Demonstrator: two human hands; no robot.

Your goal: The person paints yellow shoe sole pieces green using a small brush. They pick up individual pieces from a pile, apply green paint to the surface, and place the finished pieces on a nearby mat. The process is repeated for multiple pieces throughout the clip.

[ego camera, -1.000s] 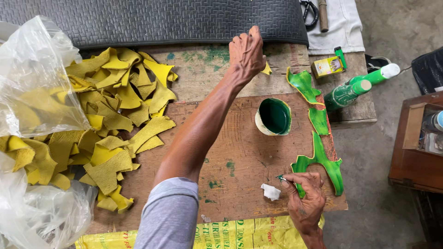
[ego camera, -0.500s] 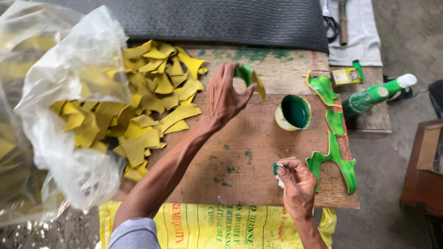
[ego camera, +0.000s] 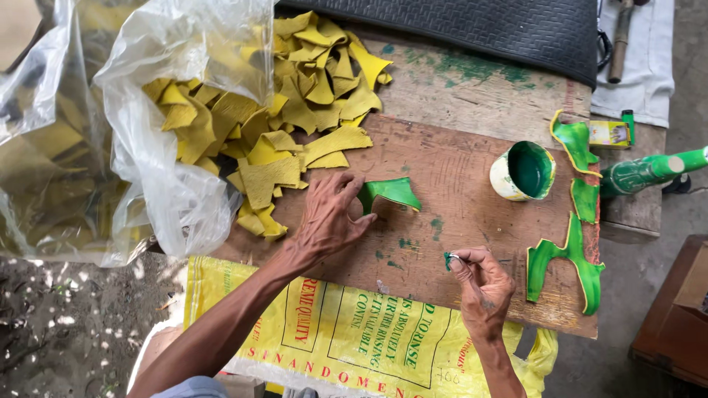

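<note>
We are at the painting stage of one cut-out. Our left hand [ego camera: 324, 221] lies flat on the wooden board [ego camera: 457, 169] at the middle of the frame, fingers spread and pressing down the near end of a green-painted piece [ego camera: 389, 191] — it pins the piece rather than closing around it. Our right hand [ego camera: 479, 284], lower and to the right, is pinched shut on a small green-stained dauber [ego camera: 448, 258], whose tip points left toward the piece but sits apart from it.

To the right of centre stands the paint cup [ego camera: 523, 171], holding green paint. Right of it, three finished green pieces [ego camera: 571, 254] lie in a column along the board's edge. In the upper left, a heap of yellow pieces [ego camera: 295, 110] spills out from under a clear plastic bag [ego camera: 125, 133], unpainted.

We judge the step to be steadying the piece for a touch of colour — the next move would call for bringing the dauber across to the piece while the left fingers keep it flat and stay off any wet paint.
</note>
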